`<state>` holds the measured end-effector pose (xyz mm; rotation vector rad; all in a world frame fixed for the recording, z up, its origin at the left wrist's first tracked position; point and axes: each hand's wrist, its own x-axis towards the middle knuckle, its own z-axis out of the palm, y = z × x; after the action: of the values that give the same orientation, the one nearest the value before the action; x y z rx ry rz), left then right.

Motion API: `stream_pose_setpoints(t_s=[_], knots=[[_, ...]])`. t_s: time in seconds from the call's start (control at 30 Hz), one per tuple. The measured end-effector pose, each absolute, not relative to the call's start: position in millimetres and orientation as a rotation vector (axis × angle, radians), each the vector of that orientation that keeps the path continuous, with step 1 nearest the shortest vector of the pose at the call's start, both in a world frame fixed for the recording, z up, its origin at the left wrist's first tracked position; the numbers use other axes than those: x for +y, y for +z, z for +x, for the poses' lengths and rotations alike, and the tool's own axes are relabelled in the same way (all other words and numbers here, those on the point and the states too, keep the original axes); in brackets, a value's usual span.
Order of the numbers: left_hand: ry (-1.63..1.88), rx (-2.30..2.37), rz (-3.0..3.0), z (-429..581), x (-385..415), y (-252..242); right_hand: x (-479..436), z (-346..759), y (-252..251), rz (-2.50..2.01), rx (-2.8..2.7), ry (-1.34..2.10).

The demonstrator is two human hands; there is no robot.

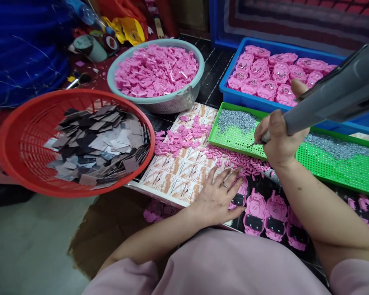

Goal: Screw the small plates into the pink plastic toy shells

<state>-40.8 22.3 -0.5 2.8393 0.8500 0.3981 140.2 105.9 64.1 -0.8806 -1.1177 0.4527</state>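
Note:
In my right hand (281, 141) is a grey electric screwdriver (329, 96), my fingers wrapped round its lower end. Its thin bit points down over a green perforated tray (233, 137) that holds a heap of small silvery screws (236, 119). My left hand (218, 194) lies flat with fingers stretched, partly over a pink plastic casing (242, 188) with a black plate. To the right of that hand stand several more pink casings (256, 209) in a row, each with a black cover. Small pink cylinders (240, 162) are scattered just beyond my left fingertips.
A red basket (76, 192) of flat dark and grey plates stands at left. Behind it, a grey-blue basket (160, 104) holds small pink parts. A blue crate (226, 88) of pink casings is at back right. Loose pink pieces (184, 137) lie on the patterned board (162, 178).

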Motion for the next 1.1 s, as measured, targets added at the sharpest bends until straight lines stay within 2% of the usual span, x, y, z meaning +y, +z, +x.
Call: stream_pose_setpoints(t_s=[0.57,0.77,1.1], knots=[[0.461,0.866,2.835,-40,23,-5,104,141,58,-0.876,-1.221,0.433],[0.608,0.683,2.865,-40,16,1,105,143,56,-0.823,-1.214,0.437],[0.428,0.552,2.923,-22,-1,2,105,147,46,-0.859,-1.199,0.425]])
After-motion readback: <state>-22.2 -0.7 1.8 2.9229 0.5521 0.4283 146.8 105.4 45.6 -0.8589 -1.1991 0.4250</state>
